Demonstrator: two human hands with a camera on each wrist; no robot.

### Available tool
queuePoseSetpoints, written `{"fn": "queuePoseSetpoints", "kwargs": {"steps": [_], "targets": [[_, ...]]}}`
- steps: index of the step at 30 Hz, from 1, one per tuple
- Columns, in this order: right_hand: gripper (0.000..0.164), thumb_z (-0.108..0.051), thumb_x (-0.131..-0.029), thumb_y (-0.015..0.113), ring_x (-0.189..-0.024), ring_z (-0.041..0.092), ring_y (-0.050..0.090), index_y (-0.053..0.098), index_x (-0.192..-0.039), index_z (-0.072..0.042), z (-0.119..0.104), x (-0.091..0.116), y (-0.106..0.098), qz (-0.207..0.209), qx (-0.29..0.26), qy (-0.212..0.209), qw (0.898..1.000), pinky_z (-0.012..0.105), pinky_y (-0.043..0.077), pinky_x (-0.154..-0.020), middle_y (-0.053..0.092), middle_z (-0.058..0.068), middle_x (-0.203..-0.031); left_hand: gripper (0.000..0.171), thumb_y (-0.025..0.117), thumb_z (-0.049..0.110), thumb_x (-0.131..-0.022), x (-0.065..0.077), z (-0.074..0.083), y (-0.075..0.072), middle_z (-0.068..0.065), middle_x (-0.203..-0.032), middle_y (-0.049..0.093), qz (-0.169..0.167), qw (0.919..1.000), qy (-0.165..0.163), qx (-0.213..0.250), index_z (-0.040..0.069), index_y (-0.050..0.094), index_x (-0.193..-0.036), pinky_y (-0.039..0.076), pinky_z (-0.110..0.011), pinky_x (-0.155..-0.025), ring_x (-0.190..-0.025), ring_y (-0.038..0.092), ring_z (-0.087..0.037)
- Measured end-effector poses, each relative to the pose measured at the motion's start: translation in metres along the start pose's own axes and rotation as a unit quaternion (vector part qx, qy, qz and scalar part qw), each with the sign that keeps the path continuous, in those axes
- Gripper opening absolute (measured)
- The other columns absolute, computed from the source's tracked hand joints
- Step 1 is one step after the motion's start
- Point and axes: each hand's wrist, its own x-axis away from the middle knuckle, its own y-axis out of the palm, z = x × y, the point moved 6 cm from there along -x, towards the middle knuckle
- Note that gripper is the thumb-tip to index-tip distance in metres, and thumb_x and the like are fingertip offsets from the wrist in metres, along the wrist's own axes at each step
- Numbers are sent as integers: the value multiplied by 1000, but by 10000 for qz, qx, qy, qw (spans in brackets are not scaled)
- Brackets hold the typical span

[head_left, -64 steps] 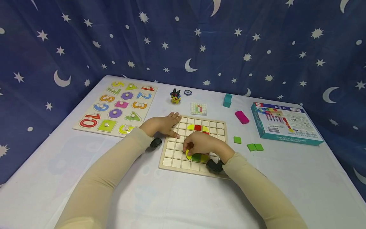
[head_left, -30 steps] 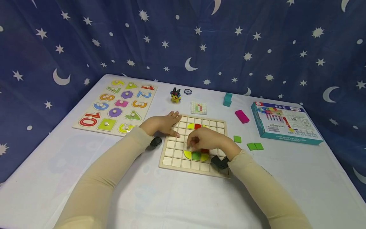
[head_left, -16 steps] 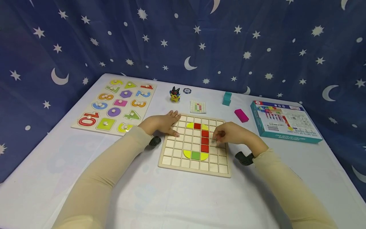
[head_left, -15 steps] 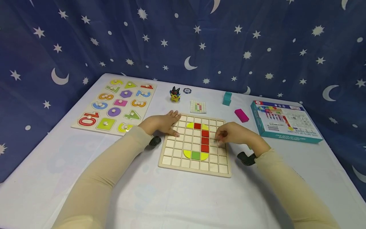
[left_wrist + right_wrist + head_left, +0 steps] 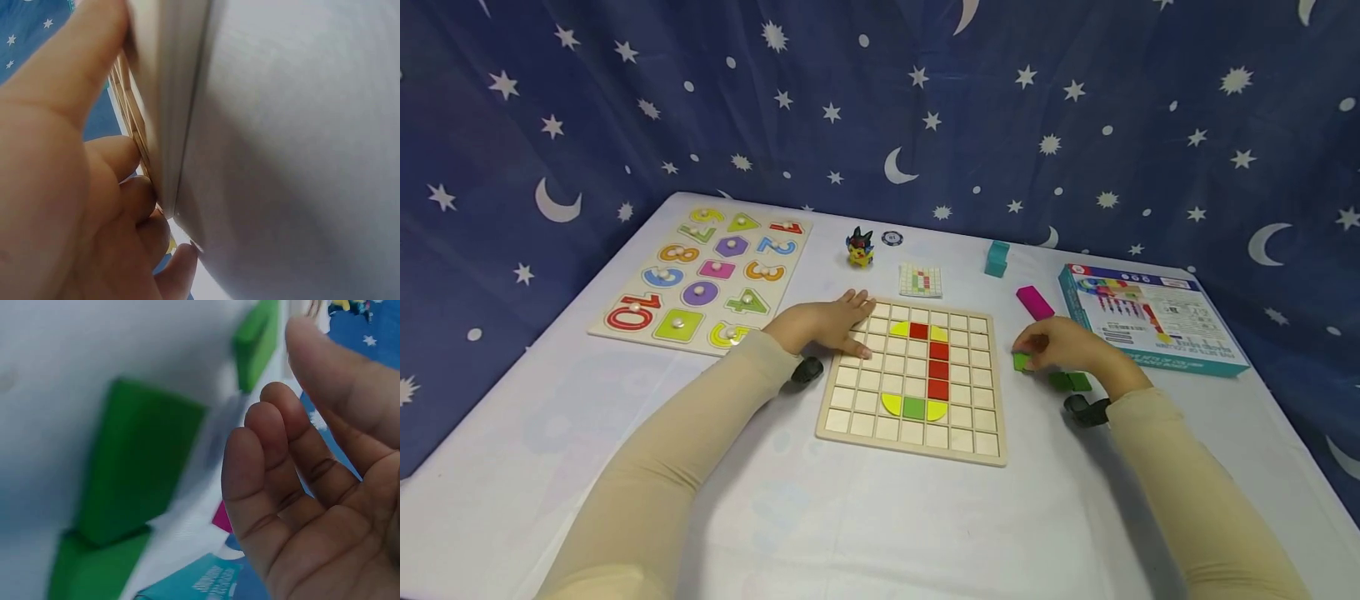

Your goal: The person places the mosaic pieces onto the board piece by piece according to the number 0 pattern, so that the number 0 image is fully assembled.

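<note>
My left hand (image 5: 829,323) lies with spread fingers on the left edge of a wooden grid board (image 5: 912,451); in the left wrist view its thumb and fingers touch the board's rim (image 5: 177,94). On the board sit several red tiles (image 5: 938,370), yellow rounded tiles (image 5: 891,404) and one green square tile (image 5: 913,407). To the right of the board, my right hand (image 5: 1066,347) hovers over the table, fingertips at a loose green tile (image 5: 1021,362). In the right wrist view that tile (image 5: 257,345) stands just off the thumb tip, not gripped. Two more green tiles (image 5: 1078,382) lie below the palm.
A number puzzle board (image 5: 700,283) lies at the left. Behind the grid board are a pattern card (image 5: 921,281), a small figurine (image 5: 860,247) and a round chip (image 5: 892,238). A teal block (image 5: 997,259), magenta block (image 5: 1034,302) and flat box (image 5: 1157,325) are at the right.
My right hand has let go of a yellow tile on the board's lower row and moved right, off the board, to the loose green tiles. The left hand has stayed put.
</note>
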Motion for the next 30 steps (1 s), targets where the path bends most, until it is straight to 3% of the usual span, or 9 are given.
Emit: {"fn": "queuePoseSetpoints", "kwargs": {"steps": [8,16,24,30], "targets": [[29,-11,-76,74,-89,23,53,67,-103,-3,7,-2,7,40,-141,108,9998,39,48,-84,64,12,-100,96,56,50,-86,-1,0,0,-15,-154,-11,-18,10000,-21,2,5,-3,-148,3,-44,-115,-141,-12,-32],[21,-5,-73,73,-81,21,48,65,-92,-5,0,-7,13,59,-183,67,9998,29,45,-72,59,6,-85,95,56,49,-86,0,1,0,-16,-154,-10,2,10000,4,7,4,-2,-148,3,-44,-115,-141,-11,-33],[10,1,-77,68,-74,18,48,62,-83,-5,-12,-2,1,339,-90,-190,9992,28,43,-64,56,4,-77,95,56,49,-86,0,1,0,-15,-154,-11,-13,10000,-2,36,4,-2,-148,3,-44,-115,-141,-12,-32],[8,-2,-80,67,-70,16,47,62,-86,-2,-27,-3,-3,294,-278,-236,9989,27,41,-61,53,4,-75,96,55,50,-86,-1,0,0,-15,-154,-11,-3,10000,-16,13,5,-2,-148,4,-45,-115,-141,-11,-32]]}}
